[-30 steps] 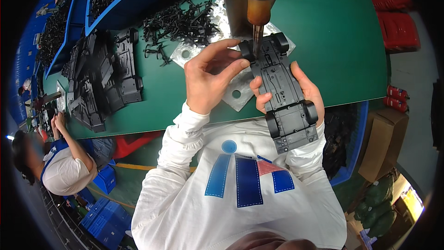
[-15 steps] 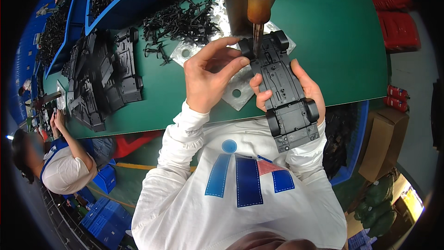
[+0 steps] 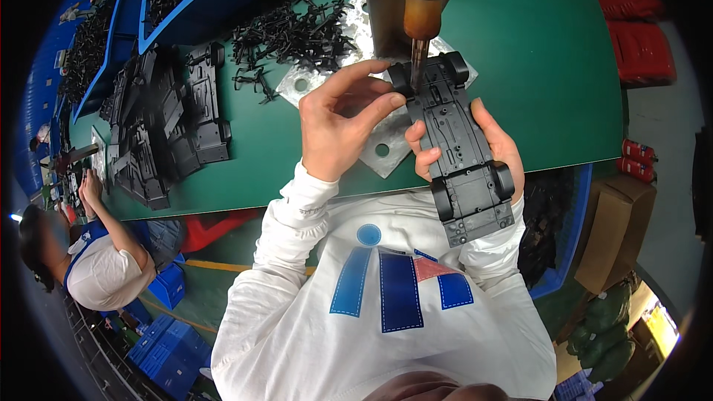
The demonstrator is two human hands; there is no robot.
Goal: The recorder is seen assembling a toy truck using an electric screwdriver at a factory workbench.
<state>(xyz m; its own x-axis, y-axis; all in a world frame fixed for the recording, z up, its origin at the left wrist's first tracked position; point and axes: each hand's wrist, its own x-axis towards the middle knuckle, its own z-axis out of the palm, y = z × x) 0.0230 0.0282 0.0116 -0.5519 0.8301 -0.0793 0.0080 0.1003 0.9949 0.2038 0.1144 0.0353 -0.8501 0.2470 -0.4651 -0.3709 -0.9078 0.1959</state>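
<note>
My right hand (image 3: 499,141) grips a black plastic toy car chassis (image 3: 462,150) around its middle. The thumb lies on one side and the fingers curl round the other. The chassis is tilted, with wheel arches at both ends. At its far left wheel arch, the thumb and forefinger of my left hand (image 3: 334,122) close on the edge; whatever small part they may hold is hidden. A power screwdriver (image 3: 422,26) with an orange nose points down, its bit reaching the chassis close to my left fingertips. Beneath the chassis is a silvery metal plate (image 3: 386,150) with round holes.
On the green table (image 3: 542,67) lie a pile of black plastic brackets (image 3: 297,37) and a stack of black chassis (image 3: 167,119) to the left. Blue bins (image 3: 178,18) hold more black parts. A co-worker (image 3: 108,260) sits at far left. A cardboard box (image 3: 613,234) stands at right.
The chassis, both hands and the screwdriver have shifted slightly to the right together. Both hands keep the same grip.
</note>
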